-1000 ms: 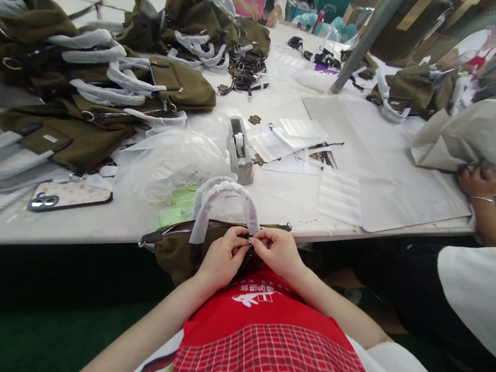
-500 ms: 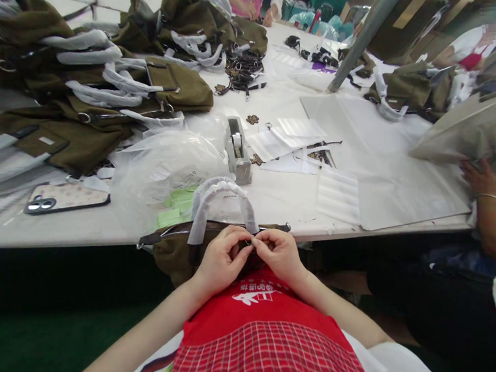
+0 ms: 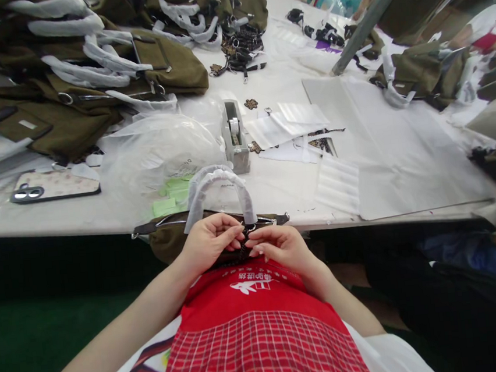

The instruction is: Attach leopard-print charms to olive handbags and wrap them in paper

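Observation:
An olive-brown handbag (image 3: 168, 243) rests at the table's front edge against the red apron, its zip along the top and its arched handles (image 3: 220, 180) wrapped in white film. My left hand (image 3: 218, 235) is closed in a pinch in front of the right end of the handles. Facing it, my right hand (image 3: 280, 244) has its thumb and fingers drawn together. A small metal ring (image 3: 251, 229) and a dark braided strap (image 3: 244, 248) show between the hands. What exactly each hand pinches is hidden by the fingers.
Behind the bag stand a tape dispenser (image 3: 235, 137), clear plastic bags (image 3: 160, 142) and green slips (image 3: 176, 190). A phone (image 3: 55, 184) lies left, below piled olive bags (image 3: 174, 58). White foam pieces (image 3: 288, 123) and a grey sheet (image 3: 398, 154) lie right. A metal pole (image 3: 372, 19) rises beyond.
My fingertips have parted slightly at the bag, and the metal ring now shows between them. The view has tilted down. The neighbour's hand at right has moved mostly out of sight.

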A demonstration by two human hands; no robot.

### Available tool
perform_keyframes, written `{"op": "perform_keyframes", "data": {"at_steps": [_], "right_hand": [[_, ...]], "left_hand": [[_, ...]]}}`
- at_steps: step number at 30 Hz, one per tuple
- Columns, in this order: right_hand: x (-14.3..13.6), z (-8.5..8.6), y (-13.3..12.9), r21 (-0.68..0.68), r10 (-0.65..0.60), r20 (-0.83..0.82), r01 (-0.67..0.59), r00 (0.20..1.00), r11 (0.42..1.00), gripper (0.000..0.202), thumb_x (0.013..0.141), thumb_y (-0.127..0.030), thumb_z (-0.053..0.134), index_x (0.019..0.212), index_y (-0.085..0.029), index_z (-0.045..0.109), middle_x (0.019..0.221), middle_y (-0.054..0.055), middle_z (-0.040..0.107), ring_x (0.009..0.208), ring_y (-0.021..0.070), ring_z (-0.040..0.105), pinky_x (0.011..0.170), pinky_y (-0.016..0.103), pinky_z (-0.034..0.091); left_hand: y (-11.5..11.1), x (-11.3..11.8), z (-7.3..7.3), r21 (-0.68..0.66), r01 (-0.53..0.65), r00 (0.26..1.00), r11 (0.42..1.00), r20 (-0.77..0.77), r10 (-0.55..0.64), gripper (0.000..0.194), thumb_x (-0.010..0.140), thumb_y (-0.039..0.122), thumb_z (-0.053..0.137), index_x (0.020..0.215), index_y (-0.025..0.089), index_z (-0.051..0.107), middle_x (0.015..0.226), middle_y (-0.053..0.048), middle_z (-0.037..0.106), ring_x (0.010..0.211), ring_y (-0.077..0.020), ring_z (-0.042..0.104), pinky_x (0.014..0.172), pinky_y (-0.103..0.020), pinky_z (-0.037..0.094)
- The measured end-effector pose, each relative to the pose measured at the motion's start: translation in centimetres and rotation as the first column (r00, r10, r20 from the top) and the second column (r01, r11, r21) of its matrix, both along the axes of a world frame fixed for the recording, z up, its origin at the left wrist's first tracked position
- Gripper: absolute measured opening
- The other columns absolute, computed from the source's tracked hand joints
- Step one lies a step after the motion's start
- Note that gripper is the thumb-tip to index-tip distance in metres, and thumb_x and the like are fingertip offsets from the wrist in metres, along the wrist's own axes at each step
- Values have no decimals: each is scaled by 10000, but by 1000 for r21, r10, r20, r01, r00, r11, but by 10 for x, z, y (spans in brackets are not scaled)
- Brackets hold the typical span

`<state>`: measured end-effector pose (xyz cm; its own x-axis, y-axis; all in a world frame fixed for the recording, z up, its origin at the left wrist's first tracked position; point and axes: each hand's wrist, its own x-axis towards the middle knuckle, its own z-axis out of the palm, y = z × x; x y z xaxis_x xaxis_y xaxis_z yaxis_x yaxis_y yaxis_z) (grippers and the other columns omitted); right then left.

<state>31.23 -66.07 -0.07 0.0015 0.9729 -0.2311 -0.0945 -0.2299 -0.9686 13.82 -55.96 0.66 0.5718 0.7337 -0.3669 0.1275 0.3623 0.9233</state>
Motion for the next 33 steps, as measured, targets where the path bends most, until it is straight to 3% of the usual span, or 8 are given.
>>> {"op": "perform_keyframes", "data": {"at_steps": [2,5,8,12,16,24,33], "right_hand": [[0,3,-1,66,-35,152,25,988,998,171,824,-336,672,914,-195,707,802,44,744,666,161,708,602,255,558],[3,13,-2,228,-107,429,7,897,974,122,847,-299,646,822,-199,711,734,26,726,617,139,668,598,242,523],[5,25,-3,338,-143,579,-77,803,938,144,865,-297,622,796,-203,708,721,21,718,628,132,644,617,236,497],[4,32,-5,389,-137,644,-168,753,906,177,892,-316,603,801,-202,702,720,19,715,630,122,636,632,227,485],[4,30,-4,448,-138,660,-240,739,861,166,899,-309,620,829,-186,707,721,23,713,620,112,637,614,210,470],[6,25,-4,428,-97,707,-314,700,848,173,919,-308,602,870,-192,721,753,26,717,634,107,640,607,205,453],[6,25,-8,321,-42,839,-433,542,842,197,940,-292,562,851,-202,713,733,0,714,640,105,615,604,224,387]], "left_hand": [[-2,-1,5,6,26,1000,1000,-10,-26,287,728,439,714,774,167,632,652,-11,694,499,-107,602,503,-217,525],[-7,-3,13,55,115,993,992,-21,-114,252,762,421,680,765,171,656,654,-12,687,498,-108,590,492,-215,506],[-9,-5,22,204,221,975,954,-61,-213,202,807,367,635,767,179,697,637,-6,663,524,-114,582,517,-219,490],[-8,-7,33,482,338,941,808,-192,-279,226,878,325,560,774,204,719,624,7,634,601,-126,583,630,-235,482],[-7,-8,36,609,406,913,681,-236,-334,219,915,252,524,800,193,700,719,5,665,691,-120,599,693,-221,457],[-9,-8,36,652,454,889,607,-293,-351,169,910,198,546,810,181,680,760,1,679,716,-117,607,699,-212,440],[-17,-5,29,670,545,838,504,-413,-357,195,929,204,494,798,167,634,763,-15,668,701,-143,601,694,-248,444]]}}
